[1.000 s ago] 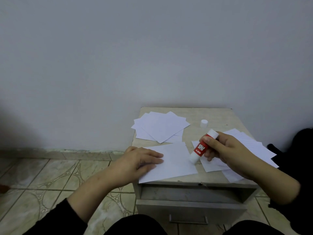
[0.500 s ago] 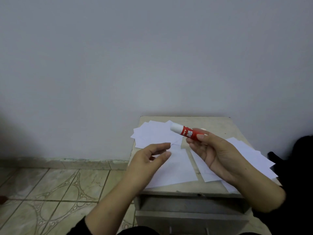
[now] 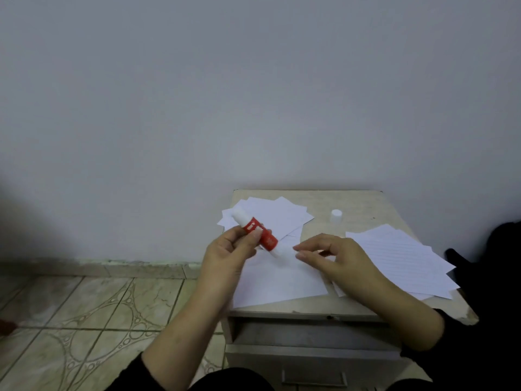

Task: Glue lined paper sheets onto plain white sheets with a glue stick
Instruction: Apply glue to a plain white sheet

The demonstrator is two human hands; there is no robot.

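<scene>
Left hand [image 3: 228,249] up over the counter's [image 3: 363,204] near-left corner, fingers [image 3: 255,234] pinching the red-and-white glue stick [image 3: 258,232], which tilts with its white end up and to the left. The right hand [image 3: 335,258] hovers just beside it, empty, fingers loosely curled above the plain white sheet [image 3: 282,280] lying along the near edge. It looks like a pause between gluing and laying: the stick is off the paper and the free hand is nearest the lined sheets [image 3: 400,258] fanned along the right edge. My read is that the next move calls for that hand to peel a single lined sheet off the pile and square it over the white one. Room is tight: the lined pile overhangs the right edge and the white sheet reaches the near edge, so a careless drag could slide paper off. The stick's white cap [image 3: 336,215] stands near the far edge, with bare counter round it. A second stack of white sheets [image 3: 270,215] fills the far-left corner.
</scene>
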